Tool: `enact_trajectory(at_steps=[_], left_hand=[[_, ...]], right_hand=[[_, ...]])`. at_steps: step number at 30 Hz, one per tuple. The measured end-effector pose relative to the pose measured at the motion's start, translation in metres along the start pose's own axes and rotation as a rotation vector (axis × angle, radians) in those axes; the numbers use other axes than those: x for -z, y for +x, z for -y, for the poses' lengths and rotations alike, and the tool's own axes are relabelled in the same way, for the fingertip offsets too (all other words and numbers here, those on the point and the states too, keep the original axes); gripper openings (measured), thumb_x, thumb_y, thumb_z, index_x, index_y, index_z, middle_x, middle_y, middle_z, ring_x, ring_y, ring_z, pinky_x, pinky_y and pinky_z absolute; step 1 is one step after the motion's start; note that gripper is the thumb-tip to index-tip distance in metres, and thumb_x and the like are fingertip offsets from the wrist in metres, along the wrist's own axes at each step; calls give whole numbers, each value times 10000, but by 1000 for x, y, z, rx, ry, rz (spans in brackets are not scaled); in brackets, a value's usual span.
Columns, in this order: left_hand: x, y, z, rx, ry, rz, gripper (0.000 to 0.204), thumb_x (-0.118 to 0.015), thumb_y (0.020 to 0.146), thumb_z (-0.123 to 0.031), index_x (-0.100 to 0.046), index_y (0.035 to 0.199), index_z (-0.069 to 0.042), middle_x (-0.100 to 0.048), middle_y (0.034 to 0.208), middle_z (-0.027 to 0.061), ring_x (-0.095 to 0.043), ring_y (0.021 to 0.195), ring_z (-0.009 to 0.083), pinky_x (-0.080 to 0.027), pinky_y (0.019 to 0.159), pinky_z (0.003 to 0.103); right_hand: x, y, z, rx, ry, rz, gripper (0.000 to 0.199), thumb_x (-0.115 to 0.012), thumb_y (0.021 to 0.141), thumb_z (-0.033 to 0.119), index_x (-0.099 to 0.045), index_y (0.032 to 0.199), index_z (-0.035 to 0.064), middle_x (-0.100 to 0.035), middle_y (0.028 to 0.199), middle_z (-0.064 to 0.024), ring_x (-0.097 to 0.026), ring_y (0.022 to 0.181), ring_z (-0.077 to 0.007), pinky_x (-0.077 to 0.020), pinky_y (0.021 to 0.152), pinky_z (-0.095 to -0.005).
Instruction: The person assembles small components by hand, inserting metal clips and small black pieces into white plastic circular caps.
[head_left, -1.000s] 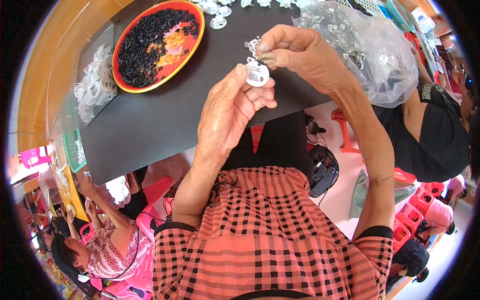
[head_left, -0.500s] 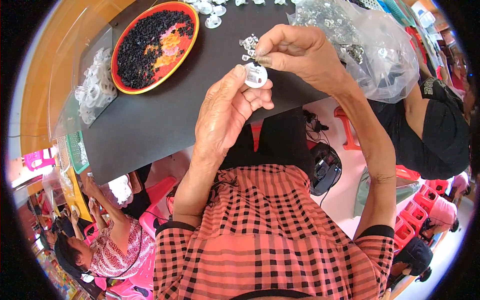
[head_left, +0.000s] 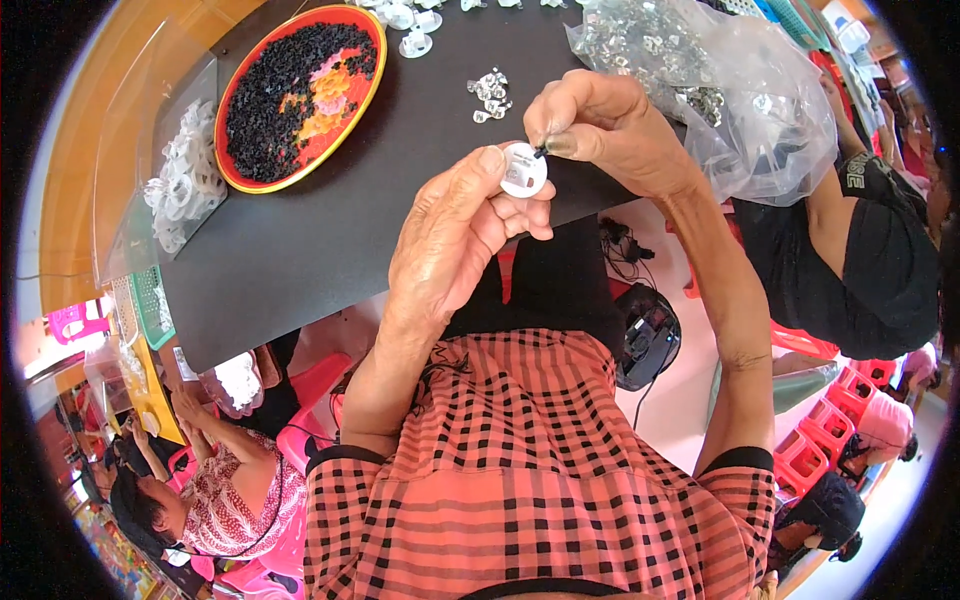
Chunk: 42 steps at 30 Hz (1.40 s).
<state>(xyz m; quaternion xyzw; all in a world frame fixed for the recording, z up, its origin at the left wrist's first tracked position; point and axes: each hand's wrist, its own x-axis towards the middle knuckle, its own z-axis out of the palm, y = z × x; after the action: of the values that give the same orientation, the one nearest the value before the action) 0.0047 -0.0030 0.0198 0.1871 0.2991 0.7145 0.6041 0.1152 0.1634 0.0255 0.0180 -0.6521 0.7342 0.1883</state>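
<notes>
My left hand [head_left: 455,215] is closed around a white round plastic disc [head_left: 524,178], thumb on its upper left edge and fingers beneath. At the disc's upper right edge, my right hand [head_left: 610,135] pinches a small black piece [head_left: 541,152], which touches or nearly touches the rim. Whether a metal bit is also in that pinch is hidden by the fingertips. Just beyond the disc, a small pile of shiny metal pieces [head_left: 490,95] lies on the dark table [head_left: 300,260].
A red plate with a yellow rim [head_left: 262,188] holds many black pieces. White plastic parts [head_left: 415,42] lie at the far edge, more in a clear tray [head_left: 188,175] at left. A clear bag [head_left: 770,110] of metal pieces rests at right. Other people sit on both sides.
My right hand has come away from the metal pile, rightward and slightly down, to the disc's upper right edge. My left hand has shifted the disc slightly right and toward me.
</notes>
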Motion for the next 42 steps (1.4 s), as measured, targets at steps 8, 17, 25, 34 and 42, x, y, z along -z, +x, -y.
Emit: enact_trajectory(at_steps=[8, 17, 25, 34, 42], left_hand=[[-2, -1, 5, 18, 29, 32, 391, -425, 984, -270, -528, 1115, 84, -612, 917, 155, -593, 760, 190, -508, 718, 331], [-10, -4, 5, 37, 49, 7, 388, -433, 980, -254, -518, 1140, 89, -609, 924, 150, -588, 774, 184, -508, 721, 330], [-9, -9, 1, 1, 67, 18, 382, -438, 978, -252, -514, 1143, 84, -608, 924, 157, -587, 773, 190, -505, 719, 330], [2, -13, -1, -84, -17, 22, 383, -424, 980, -253, -498, 1154, 81, -606, 919, 180, -591, 768, 224, -502, 717, 357], [7, -5, 6, -41, -31, 19, 381, -420, 982, -260, -511, 1126, 81, -610, 920, 178, -596, 756, 226, -504, 726, 363]], right_hand=[[4, -7, -13, 37, 265, 75, 125, -637, 830, 67, -518, 800, 91, -537, 780, -23, -500, 754, -151, -412, 711, -290], [5, -13, -18, 75, 529, 163, 160, -638, 846, 141, -489, 791, 143, -525, 799, -1, -434, 736, -144, -368, 676, -279], [-2, -12, -20, 67, 465, 102, 123, -623, 840, 80, -509, 808, 114, -525, 798, -15, -463, 735, -142, -387, 691, -272], [-9, -9, -23, 6, 235, -117, 100, -604, 845, 21, -578, 932, 62, -562, 847, -56, -512, 802, -135, -410, 725, -264], [-13, -12, -28, -53, 121, -175, 137, -586, 854, -13, -610, 984, 22, -596, 920, -55, -563, 855, -120, -475, 769, -259]])
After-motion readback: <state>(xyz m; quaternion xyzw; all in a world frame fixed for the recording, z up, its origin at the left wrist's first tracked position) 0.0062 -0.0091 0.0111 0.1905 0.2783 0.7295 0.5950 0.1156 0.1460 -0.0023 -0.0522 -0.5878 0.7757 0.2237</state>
